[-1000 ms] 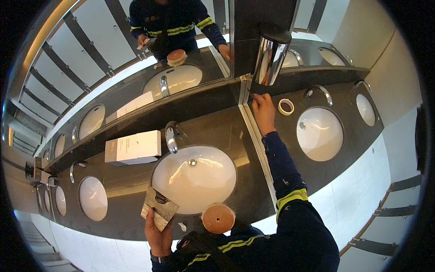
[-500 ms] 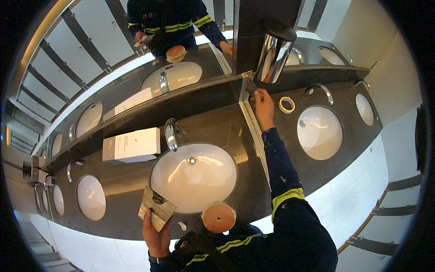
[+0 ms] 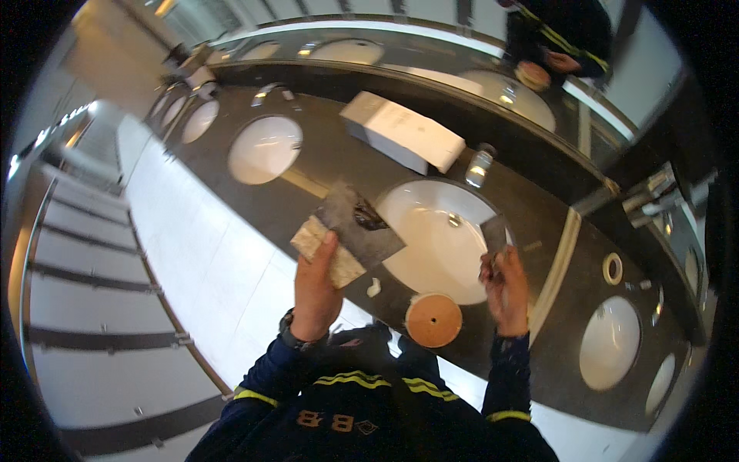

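Note:
My left hand (image 3: 317, 296) grips a flat grey metal plate (image 3: 377, 248) by a rough, pale strip along its near edge. A smear of dark paste (image 3: 369, 217) lies on the plate's upper face. My right hand (image 3: 508, 292) is closed around a small scraper (image 3: 495, 229), whose grey blade points up over the right side of the large white basin (image 3: 416, 254); its handle is mostly hidden by the fingers. Between the hands, at the counter's front edge, rests a round brush (image 3: 433, 319) with a tan back. A small white scrap (image 3: 374, 287) lies beside the plate.
A long white box (image 3: 400, 127) lies behind the basin, next to a chrome tap (image 3: 480, 163). A pale strip (image 3: 558, 266) crosses the dark counter (image 3: 331, 146). Beyond it are a tape roll (image 3: 613, 268) and another basin (image 3: 610, 343). A mirror runs along the back.
My right hand has come back from the wall corner beyond the pale strip to above the large basin with the scraper. The left hand has raised the plate. The view has turned left.

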`<action>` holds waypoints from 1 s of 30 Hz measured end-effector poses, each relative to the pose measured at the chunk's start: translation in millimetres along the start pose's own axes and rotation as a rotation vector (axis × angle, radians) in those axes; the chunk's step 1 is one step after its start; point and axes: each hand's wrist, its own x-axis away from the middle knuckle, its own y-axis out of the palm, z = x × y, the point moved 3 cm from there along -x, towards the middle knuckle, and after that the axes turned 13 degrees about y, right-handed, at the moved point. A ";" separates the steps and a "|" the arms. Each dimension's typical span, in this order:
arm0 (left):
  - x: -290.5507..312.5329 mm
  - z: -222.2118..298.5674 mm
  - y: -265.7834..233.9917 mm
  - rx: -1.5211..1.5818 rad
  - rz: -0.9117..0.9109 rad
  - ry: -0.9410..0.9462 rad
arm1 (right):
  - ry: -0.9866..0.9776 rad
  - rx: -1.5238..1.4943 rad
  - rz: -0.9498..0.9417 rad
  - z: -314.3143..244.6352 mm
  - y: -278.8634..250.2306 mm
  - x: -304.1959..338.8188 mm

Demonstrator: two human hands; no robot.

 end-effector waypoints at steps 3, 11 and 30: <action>17.8 24.6 -16.0 0.016 0.002 0.118 | 0.051 0.011 -0.171 21.7 70.4 29.5; 83.5 73.7 -140.2 0.047 0.043 0.161 | 0.148 0.272 -0.282 91.0 159.5 87.8; 265.1 259.0 -591.9 -0.098 0.672 0.657 | 0.472 0.595 -0.883 450.2 549.6 231.4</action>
